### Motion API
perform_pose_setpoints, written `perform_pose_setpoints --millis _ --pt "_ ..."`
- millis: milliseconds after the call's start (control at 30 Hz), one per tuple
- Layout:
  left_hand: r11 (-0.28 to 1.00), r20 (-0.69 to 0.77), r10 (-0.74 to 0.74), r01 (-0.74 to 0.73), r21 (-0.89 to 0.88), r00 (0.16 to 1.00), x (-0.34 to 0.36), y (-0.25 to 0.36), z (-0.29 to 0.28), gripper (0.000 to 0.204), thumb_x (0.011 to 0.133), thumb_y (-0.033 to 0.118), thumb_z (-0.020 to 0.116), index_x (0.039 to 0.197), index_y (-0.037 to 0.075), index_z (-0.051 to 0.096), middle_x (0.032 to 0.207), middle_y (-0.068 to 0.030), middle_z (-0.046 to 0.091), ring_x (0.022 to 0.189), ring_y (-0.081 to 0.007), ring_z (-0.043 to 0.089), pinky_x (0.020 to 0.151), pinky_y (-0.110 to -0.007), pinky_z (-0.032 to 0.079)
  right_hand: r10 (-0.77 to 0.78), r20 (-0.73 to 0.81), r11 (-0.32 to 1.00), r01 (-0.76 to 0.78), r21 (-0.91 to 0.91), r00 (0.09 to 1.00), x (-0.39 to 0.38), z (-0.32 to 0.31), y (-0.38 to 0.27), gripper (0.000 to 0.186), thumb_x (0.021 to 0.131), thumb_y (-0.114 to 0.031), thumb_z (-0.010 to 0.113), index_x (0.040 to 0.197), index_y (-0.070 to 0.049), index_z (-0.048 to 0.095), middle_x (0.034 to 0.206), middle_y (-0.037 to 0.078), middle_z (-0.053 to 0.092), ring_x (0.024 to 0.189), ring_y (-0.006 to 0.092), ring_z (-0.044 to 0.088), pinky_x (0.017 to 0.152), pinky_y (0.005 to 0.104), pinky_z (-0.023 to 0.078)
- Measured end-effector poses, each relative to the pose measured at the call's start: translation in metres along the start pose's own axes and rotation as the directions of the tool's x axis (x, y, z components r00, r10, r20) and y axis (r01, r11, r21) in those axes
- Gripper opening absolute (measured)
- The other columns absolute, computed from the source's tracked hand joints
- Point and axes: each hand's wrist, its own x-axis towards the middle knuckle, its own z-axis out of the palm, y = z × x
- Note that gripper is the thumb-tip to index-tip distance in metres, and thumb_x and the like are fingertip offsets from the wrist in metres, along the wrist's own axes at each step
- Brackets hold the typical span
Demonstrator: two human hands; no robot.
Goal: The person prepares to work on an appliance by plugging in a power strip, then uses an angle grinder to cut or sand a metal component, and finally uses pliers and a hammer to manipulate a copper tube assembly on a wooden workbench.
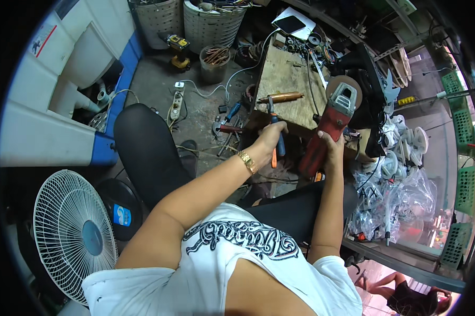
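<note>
My left hand [269,138] is closed around pliers [280,145] with orange and blue handles. Their jaws point up by the end of a copper rod [285,97] near the front of the worn plywood top [282,73]; I cannot tell whether they grip it. My right hand [332,143] holds a red angle grinder [336,117] upright at the right front corner of the plywood, its disc end uppermost. A black cable lies across the board just left of the grinder.
A fan [74,226] stands at lower left. A power strip [177,102], hammer [229,128], drill [178,52] and tub of copper pieces [214,66] sit on the floor. Bagged white parts [393,195] pile up at right. Another person [411,295] is at lower right.
</note>
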Motion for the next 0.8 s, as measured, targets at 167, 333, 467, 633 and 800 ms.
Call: perform_pose_setpoints --millis 167,333,467,633,800 --pt "1.0 -0.07 0.001 0.001 0.03 0.998 0.007 0.002 0.008 0.015 0.083 0.028 0.062 0.08 0.018 0.052 0.076 0.0006 0.046 0.063 -0.0142 0.047 0.058 -0.033 0.039 0.041 0.005 0.998 -0.042 0.045 0.999 -0.002 -0.014 0.002 0.058 0.075 -0.016 0.084 0.124 -0.004 0.056 0.102 0.007 0.066 0.088 0.02 0.067 0.08 0.0361 0.057" --pt "0.996 -0.079 -0.081 0.084 0.039 0.994 0.006 0.019 0.012 0.021 0.08 0.036 0.062 0.08 0.018 0.05 0.077 -0.0027 0.046 0.072 -0.0192 0.049 0.067 -0.044 0.042 0.008 0.002 0.999 -0.008 0.04 1.0 0.0 -0.019 0.004 0.059 0.075 -0.014 0.084 0.124 -0.003 0.054 0.098 0.008 0.066 0.083 0.0211 0.068 0.076 0.0368 0.058" --pt "0.986 -0.079 -0.155 0.159 0.043 0.985 0.018 0.035 0.003 0.023 0.079 0.038 0.062 0.081 0.018 0.05 0.082 -0.005 0.05 0.081 -0.022 0.052 0.079 -0.049 0.043 0.015 0.039 0.999 -0.017 0.043 0.999 -0.002 -0.006 -0.002 0.059 0.075 -0.013 0.083 0.125 -0.003 0.053 0.096 0.009 0.066 0.078 0.0226 0.069 0.073 0.0374 0.059" --pt "0.958 -0.183 -0.264 0.279 0.061 0.947 0.017 0.05 0.019 0.021 0.082 0.035 0.062 0.085 0.016 0.052 0.087 -0.0037 0.052 0.085 -0.024 0.053 0.088 -0.058 0.04 0.026 0.043 0.998 -0.028 0.055 0.999 -0.004 -0.007 -0.009 0.059 0.075 -0.015 0.083 0.125 -0.003 0.053 0.096 0.009 0.066 0.079 0.0224 0.069 0.074 0.0373 0.059" --pt "0.963 -0.127 -0.25 0.26 0.067 0.96 0.03 0.038 0.005 0.025 0.087 0.038 0.062 0.097 0.016 0.057 0.089 -0.0018 0.055 0.083 -0.0215 0.056 0.081 -0.053 0.046 -0.013 0.025 1.0 0.012 0.027 1.0 0.002 -0.01 0.0 0.057 0.076 -0.015 0.084 0.123 -0.003 0.054 0.096 0.009 0.067 0.081 0.021 0.069 0.076 0.0361 0.058"
